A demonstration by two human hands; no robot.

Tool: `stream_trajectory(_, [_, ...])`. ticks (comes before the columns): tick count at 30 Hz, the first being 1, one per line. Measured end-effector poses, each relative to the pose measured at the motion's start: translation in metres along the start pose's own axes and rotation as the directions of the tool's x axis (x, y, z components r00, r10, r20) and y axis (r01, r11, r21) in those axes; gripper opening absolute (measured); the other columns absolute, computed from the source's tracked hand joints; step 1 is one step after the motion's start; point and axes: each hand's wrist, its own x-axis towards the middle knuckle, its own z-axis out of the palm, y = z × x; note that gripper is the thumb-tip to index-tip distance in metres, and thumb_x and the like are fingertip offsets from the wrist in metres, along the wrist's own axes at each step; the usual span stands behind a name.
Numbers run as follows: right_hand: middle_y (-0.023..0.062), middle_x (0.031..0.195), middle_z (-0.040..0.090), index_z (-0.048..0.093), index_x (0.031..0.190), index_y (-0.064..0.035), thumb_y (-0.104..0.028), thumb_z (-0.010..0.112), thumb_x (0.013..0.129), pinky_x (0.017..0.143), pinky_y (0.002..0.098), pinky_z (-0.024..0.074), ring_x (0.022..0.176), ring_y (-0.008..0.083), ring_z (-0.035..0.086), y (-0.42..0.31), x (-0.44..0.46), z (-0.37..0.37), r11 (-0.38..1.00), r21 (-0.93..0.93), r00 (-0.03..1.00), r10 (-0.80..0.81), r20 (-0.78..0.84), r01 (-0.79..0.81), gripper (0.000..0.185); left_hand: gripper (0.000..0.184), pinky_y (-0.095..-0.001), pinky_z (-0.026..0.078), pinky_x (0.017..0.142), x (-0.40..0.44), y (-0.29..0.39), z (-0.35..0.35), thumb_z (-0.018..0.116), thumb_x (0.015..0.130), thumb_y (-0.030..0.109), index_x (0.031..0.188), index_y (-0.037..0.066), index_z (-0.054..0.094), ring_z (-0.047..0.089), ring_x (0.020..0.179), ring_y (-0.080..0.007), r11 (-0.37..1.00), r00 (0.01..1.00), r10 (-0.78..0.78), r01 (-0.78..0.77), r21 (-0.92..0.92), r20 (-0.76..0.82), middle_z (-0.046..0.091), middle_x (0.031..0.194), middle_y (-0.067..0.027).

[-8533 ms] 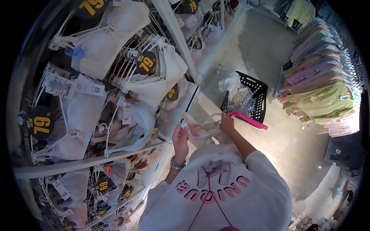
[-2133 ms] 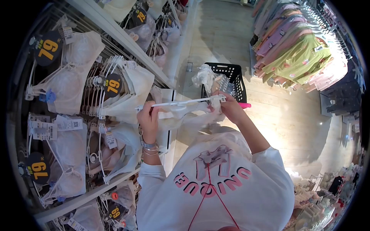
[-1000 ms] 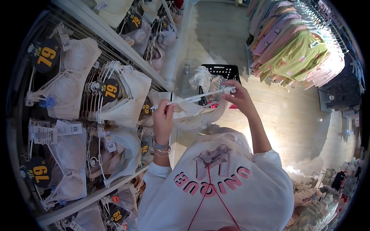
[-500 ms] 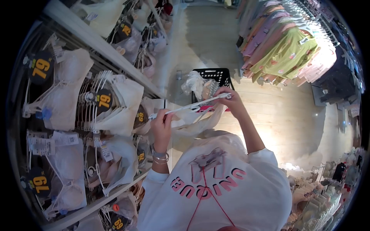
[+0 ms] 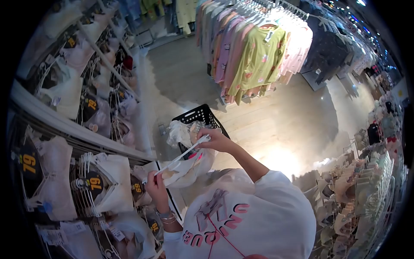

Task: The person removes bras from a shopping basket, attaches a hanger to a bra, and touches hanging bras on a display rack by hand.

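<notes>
We've got our L hand (image 5: 156,191) w/ fingers pinched on the hanger (image 5: 178,159) near its lower end, our R hand (image 5: 214,141) w/ fingers grasping near the upper end. The bra (image 5: 197,172) hangs under it, btwn the hanger & our top (image 5: 263,216) — can't tell how it's attached, our fingers cover part of both ends. Basket (image 5: 210,118) on the floor is partly hidden by R hand & bra; white bundle (image 5: 179,133) in it is hard to make out. Bottom L, tags (image 5: 54,236) too small to read — racked bras (image 5: 58,181) there cut off by the frame.
</notes>
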Motion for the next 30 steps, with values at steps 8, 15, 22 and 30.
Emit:
stream_trajectory(8, [0.0055, 0.083, 0.064, 0.065, 0.089, -0.0021, -0.016, 0.075, 0.076, 0.076, 0.0285, 0.0448, 0.082, 0.0145, 0.059, -0.010, -0.016, -0.019, 0.984, -0.168, 0.995, 0.075, 0.073, -0.062, 0.022, 0.008, -0.0284, 0.040, 0.053, 0.002, 0.003, 0.008, 0.059, 0.089, 0.006, 0.089, -0.001, 0.056, 0.047, 0.055, -0.0144, 0.999, 0.995, -0.025, 0.028, -0.035, 0.095, 0.053, 0.064, -0.0087])
stream_trajectory(15, [0.0059, 0.089, 0.066, 0.066, 0.093, -0.0029, -0.008, 0.071, 0.077, 0.080, 0.0289, 0.0462, 0.086, 0.0160, 0.062, -0.007, -0.023, -0.024, 0.992, -0.126, 0.999, -0.021, 0.029, 0.024, 0.017, 0.008, -0.0265, 0.039, 0.053, 0.004, 0.003, 0.021, 0.061, 0.089, 0.009, 0.091, 0.001, 0.058, 0.047, 0.056, -0.0097, 0.992, 0.993, -0.052, 0.063, -0.107, 0.107, 0.055, 0.063, -0.0052])
stream_trajectory(22, [0.0057, 0.088, 0.068, 0.068, 0.095, -0.0041, -0.006, 0.069, 0.079, 0.079, 0.0283, 0.0474, 0.086, 0.0145, 0.063, -0.012, -0.025, -0.021, 0.993, -0.098, 0.998, -0.057, 0.030, 0.059, 0.016, 0.018, -0.0197, 0.034, 0.055, 0.005, -0.002, 0.029, 0.060, 0.091, 0.008, 0.107, 0.003, 0.058, 0.042, 0.058, -0.0034, 0.916, 0.976, -0.150, 0.196, -0.351, 0.156, 0.050, 0.062, 0.0046])
stream_trajectory(30, [0.0036, 0.085, 0.067, 0.069, 0.094, -0.0025, -0.008, 0.071, 0.079, 0.076, 0.0264, 0.0462, 0.082, 0.0118, 0.060, 0.000, -0.024, -0.021, 0.989, -0.045, 0.964, 0.129, -0.231, -0.143, 0.016, 0.041, -0.0186, 0.041, 0.071, 0.008, -0.002, 0.005, 0.058, 0.087, -0.004, 0.127, 0.002, 0.052, 0.050, 0.076, -0.0048, 0.746, 0.940, -0.241, 0.339, -0.573, 0.243, 0.053, 0.083, 0.0031])
